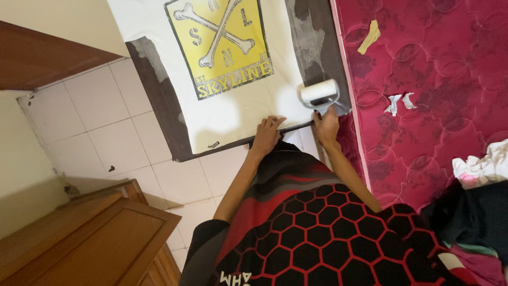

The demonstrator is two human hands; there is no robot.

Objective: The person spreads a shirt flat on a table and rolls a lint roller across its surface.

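Lint roller just above right hand

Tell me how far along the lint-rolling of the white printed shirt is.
Done: the white T-shirt with the yellow crossed-bones print lies spread flat on the dark board. In hand: the left hand pins its hem while the right hand holds the white lint roller at the shirt's edge. How much has been rolled cannot be told.
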